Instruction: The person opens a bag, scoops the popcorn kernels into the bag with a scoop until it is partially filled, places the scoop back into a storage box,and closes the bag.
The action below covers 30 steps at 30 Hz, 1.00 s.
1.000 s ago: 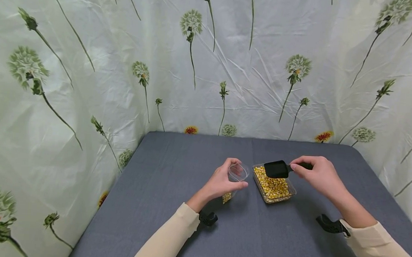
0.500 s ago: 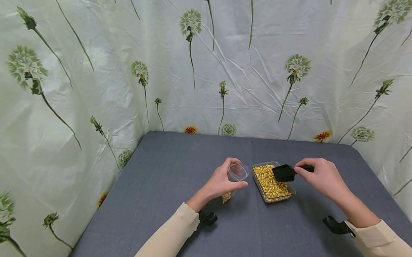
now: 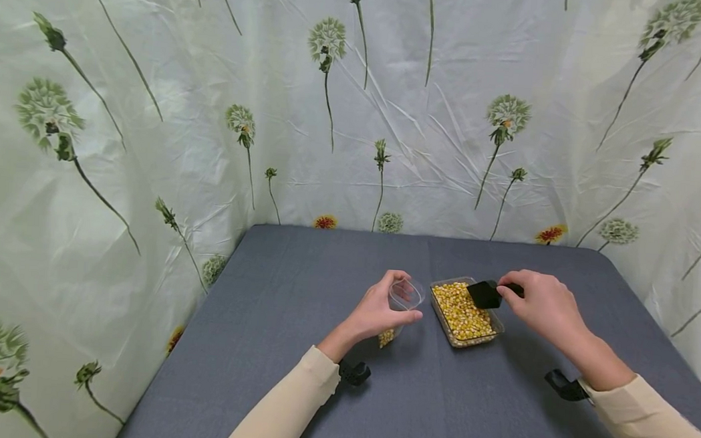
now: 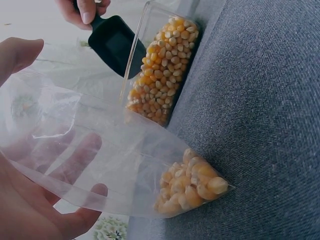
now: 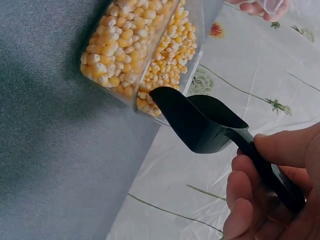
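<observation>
My left hand (image 3: 375,307) holds a clear plastic bag (image 4: 120,165) upright on the table, thumb and fingers curved around its open mouth. A small heap of corn kernels (image 4: 190,187) fills the bag's bottom corner. In my right hand (image 3: 546,308) is the handle of a black scoop (image 5: 200,125), pinched between thumb and fingers. The scoop's lip tips down over the right side of a clear rectangular container (image 3: 453,340), close to the corn kernels (image 3: 459,309) filling it. Part of the scoop's inside is hidden in the head view.
A grey cloth covers the table (image 3: 299,276). Behind and to the left hangs a pale curtain (image 3: 353,179) with dandelion prints. Both wrists carry black camera mounts, the left mount (image 3: 354,373) low near the cloth.
My right hand has shifted the scoop right and slightly down from over the container's middle, and its lip has tilted down. The left hand and bag have stayed in place.
</observation>
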Available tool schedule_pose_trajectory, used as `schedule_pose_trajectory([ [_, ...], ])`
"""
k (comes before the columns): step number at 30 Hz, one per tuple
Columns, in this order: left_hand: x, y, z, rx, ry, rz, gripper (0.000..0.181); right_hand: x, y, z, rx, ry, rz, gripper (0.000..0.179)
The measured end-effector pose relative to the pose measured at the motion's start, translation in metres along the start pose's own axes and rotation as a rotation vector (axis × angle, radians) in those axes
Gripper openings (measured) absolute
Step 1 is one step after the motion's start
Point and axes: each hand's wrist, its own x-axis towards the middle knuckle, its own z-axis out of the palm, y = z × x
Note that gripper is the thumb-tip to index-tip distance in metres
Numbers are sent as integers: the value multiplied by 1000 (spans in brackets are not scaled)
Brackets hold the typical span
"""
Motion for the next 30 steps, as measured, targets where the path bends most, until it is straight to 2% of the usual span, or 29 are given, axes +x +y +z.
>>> schedule_pose_trajectory([
  [7, 0, -3, 1, 10, 4, 12, 62, 2, 5, 10, 22, -12, -11, 10],
  [11, 0, -4, 1, 14, 4, 12, 63, 3, 10, 16, 67, -51, 2, 11],
  [22, 0, -3, 1, 7, -6, -11, 63, 11, 28, 25, 237, -215, 134, 21],
  [30, 2, -5, 2, 0, -16, -2, 64, 9, 35, 37, 345, -256, 196, 24],
])
